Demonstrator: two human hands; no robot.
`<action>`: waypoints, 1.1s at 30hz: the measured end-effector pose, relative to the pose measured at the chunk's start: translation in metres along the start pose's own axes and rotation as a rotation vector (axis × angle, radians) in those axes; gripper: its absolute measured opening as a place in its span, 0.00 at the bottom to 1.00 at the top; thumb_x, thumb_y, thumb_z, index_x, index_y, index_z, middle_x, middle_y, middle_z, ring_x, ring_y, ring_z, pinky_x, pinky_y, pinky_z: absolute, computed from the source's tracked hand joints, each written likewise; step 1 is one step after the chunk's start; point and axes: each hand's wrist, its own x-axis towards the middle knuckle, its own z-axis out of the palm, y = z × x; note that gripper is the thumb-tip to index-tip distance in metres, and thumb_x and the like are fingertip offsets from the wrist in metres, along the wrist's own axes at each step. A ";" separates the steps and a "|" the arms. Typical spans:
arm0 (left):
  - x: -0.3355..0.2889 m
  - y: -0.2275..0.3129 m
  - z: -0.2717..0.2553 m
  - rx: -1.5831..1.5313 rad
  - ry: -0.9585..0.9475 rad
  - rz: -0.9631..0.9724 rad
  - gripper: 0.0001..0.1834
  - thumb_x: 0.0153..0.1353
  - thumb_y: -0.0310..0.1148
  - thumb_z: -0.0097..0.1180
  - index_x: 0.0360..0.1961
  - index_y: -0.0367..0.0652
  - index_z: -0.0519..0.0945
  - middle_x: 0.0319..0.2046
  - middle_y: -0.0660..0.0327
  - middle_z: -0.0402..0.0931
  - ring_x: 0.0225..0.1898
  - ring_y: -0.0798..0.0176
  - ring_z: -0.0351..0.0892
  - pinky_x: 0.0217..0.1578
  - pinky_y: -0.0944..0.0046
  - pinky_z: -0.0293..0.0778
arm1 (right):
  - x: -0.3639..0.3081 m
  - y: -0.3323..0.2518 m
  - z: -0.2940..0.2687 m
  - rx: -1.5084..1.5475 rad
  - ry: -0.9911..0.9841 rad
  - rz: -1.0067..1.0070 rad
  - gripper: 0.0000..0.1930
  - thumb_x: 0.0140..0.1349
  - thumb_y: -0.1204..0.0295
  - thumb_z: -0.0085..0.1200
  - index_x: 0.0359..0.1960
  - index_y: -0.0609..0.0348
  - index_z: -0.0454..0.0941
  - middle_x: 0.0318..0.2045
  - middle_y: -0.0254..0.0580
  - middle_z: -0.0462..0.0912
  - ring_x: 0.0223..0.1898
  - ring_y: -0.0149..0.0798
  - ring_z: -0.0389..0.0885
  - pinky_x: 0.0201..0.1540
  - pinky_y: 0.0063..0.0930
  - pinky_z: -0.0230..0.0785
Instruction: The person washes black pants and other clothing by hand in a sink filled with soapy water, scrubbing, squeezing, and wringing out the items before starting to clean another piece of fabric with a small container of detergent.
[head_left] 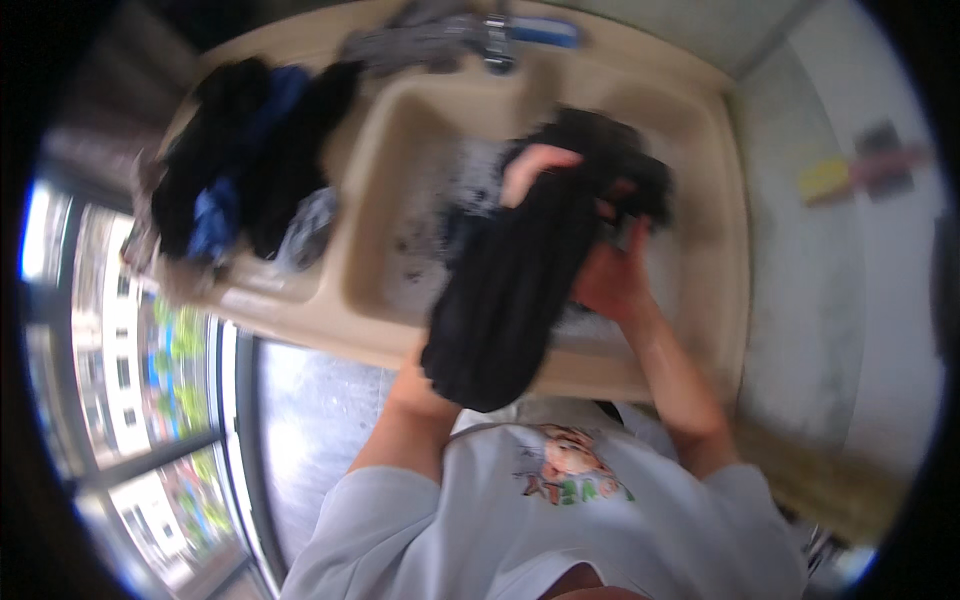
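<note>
A wet-looking black garment point(515, 285) is lifted over the sink basin point(365, 230); one long part hangs down toward my body across my left forearm. My left hand point(530, 172) grips its bunched upper end, with the thumb side showing and the rest covered by the cloth. On the right of the bundle, my right hand point(612, 280) is closed on the same garment, its fingertips partly hidden in the folds. Below both hands, sudsy water point(415, 265) with dark cloth in it shows in the basin. Motion blurs the hands somewhat.
Black and blue clothes point(265, 150) are heaped on the washboard side at left. A grey cloth point(410, 40) lies by the faucet point(498, 45) at the back. A wall point(800, 250) stands close on the right, with a window point(150, 400) at lower left.
</note>
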 end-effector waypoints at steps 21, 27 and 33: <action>0.004 -0.060 -0.029 0.072 -0.356 -0.020 0.11 0.52 0.24 0.52 0.37 0.40 0.67 0.33 0.55 0.70 0.34 0.62 0.73 0.34 0.66 0.71 | 0.083 -0.112 -0.119 -1.863 0.879 -0.324 0.26 0.36 0.59 0.61 0.37 0.64 0.74 0.35 0.57 0.77 0.41 0.49 0.75 0.42 0.35 0.66; 0.058 -0.063 -0.009 -0.961 0.179 -0.745 0.09 0.55 0.34 0.51 0.36 0.42 0.75 0.31 0.62 0.76 0.35 0.63 0.75 0.38 0.65 0.70 | 0.089 -0.101 -0.052 -2.090 1.093 0.007 0.21 0.49 0.61 0.50 0.40 0.64 0.72 0.40 0.58 0.74 0.44 0.52 0.73 0.45 0.40 0.65; 0.051 -0.082 -0.011 -0.976 0.014 -0.659 0.11 0.55 0.36 0.51 0.35 0.41 0.76 0.33 0.61 0.76 0.33 0.63 0.74 0.35 0.66 0.70 | 0.095 -0.091 0.011 -2.525 0.687 0.438 0.18 0.59 0.66 0.36 0.45 0.67 0.68 0.41 0.55 0.74 0.46 0.50 0.72 0.47 0.38 0.63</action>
